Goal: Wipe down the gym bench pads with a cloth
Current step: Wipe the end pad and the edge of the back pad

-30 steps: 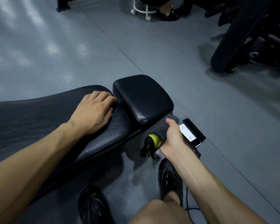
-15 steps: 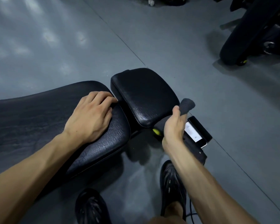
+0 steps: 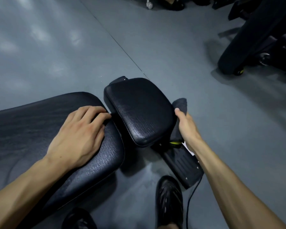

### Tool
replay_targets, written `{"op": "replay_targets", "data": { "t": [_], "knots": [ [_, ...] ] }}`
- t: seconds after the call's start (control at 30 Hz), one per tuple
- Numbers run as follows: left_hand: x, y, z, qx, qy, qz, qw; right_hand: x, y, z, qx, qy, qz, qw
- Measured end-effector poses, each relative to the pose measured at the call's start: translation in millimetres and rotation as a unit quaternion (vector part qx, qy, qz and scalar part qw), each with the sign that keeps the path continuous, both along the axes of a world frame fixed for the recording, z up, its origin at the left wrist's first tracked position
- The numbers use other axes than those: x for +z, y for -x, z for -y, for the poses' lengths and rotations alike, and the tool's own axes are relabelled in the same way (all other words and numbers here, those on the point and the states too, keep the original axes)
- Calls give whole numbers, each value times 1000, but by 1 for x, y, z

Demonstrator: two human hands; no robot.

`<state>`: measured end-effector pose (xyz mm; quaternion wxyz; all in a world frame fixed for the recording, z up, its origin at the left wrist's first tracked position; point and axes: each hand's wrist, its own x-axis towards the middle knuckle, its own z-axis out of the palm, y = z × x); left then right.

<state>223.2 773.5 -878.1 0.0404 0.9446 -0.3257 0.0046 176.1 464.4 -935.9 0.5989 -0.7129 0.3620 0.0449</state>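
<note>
Single head-worn wide-angle view, looking forward and steeply down from above the person's own forearms. It is sitting close over the bench: long pad [image 3: 56,129] filling the lower left, small pad [image 3: 139,111] near centre, left hand [image 3: 78,138] and right hand [image 3: 186,128] flanking it. Grey floor [image 3: 172,47] is stretching to the top edge, bending with lens distortion. No second view is sharing the scene.

The two bench pads [image 3: 139,111] look like black grained leatherette with slight shine, the cloth [image 3: 182,104] is soft grey fabric, the floor [image 3: 172,47] smooth and matt.
</note>
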Motion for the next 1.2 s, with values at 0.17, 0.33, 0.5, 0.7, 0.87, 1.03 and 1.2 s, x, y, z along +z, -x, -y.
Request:
{"op": "replay_targets", "data": {
  "t": [0.17, 0.33, 0.5, 0.7, 0.87, 1.03, 1.2],
  "knots": [
    [1, 0, 0, 0, 4, -2, 1000, 12, -85, 21, 100, 28, -78, 992],
    [0, -2, -1, 5, 7, -13, 1000, 7, -86, 20, 120, 101, -59, 986],
    [1, -3, -1, 7, 6, -27, 1000, -2, -64, 31, 119, 112, -91, 982],
    [3, -3, 0, 11, -1, -33, 999, 14, -167, -1, 213, 187, -50, 958],
    [3, -3, -1, 20, 3, -33, 999, 9, -120, 5, 250, 248, 13, 936],
    [3, -3, -1, 17, 2, -34, 999, 9, -58, 15, 316, 264, 44, 910],
    [2, -3, -1, 15, 1, -30, 999, 16, -85, 31, 316, 106, 41, 942]
  ]
}}
